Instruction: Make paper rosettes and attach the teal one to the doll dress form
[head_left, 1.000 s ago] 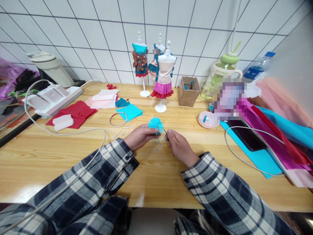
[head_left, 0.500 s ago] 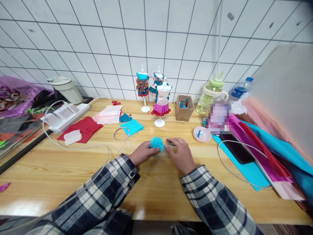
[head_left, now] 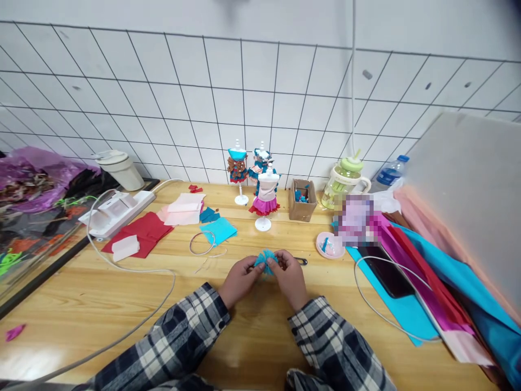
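Both my hands hold a small bright-blue ruffled rosette (head_left: 266,262) above the middle of the table. My left hand (head_left: 241,279) pinches its left edge. From the right, my right hand (head_left: 291,277) grips the other edge, thumb on the front and fingers behind. Just past the right fingers lies a small dark tool (head_left: 302,261) with a looped end; the rest of it is hidden by the hand. Blue sheets (head_left: 220,231) and a thin hoop (head_left: 202,243) lie beyond my left hand, with a loose pale thread beside the hoop.
Dressed mini mannequins (head_left: 263,203) stand by the tiled wall, beside a cardboard box (head_left: 303,201) of scraps. A pink dish (head_left: 330,245), a phone (head_left: 386,271) and coloured sheets lie right. Left are red cloth (head_left: 142,233), a power strip (head_left: 122,212) and a white cable.
My right hand has moved onto the rosette, which both hands now grip. The dark tool that was at its fingertips now lies on the table. The view has tilted upward.
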Tool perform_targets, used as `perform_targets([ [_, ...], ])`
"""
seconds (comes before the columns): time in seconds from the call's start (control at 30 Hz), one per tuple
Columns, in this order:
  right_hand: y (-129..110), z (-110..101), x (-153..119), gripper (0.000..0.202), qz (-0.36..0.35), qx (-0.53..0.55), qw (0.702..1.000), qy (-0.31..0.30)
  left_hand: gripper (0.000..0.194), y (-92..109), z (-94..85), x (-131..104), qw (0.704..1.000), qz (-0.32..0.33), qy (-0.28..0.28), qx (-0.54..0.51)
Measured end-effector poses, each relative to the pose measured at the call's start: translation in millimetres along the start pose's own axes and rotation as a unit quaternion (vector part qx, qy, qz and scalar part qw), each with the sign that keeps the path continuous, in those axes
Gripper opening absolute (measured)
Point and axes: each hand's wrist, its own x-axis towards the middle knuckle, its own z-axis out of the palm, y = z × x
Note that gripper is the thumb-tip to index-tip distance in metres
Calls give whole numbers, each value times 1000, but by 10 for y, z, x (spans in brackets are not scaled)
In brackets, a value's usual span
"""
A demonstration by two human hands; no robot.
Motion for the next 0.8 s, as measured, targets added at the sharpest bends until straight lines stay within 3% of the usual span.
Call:
perform_targets([
  [0.17,28,146,-46,28,29,70,996,39,33,-11,59,-32,995,-43,38,-80],
  [0.4,44,129,-28,28,15,59,998,17,31,5,8,14,986,-30,106,-127],
  [0.63,73,200,-87,32,40,108,992,48,29,-62,154,-37,937,-92,166,-293],
  [0.8,20,149,-77,35,43,82,995,36,34,-67,127,-30,952,-90,103,-272],
])
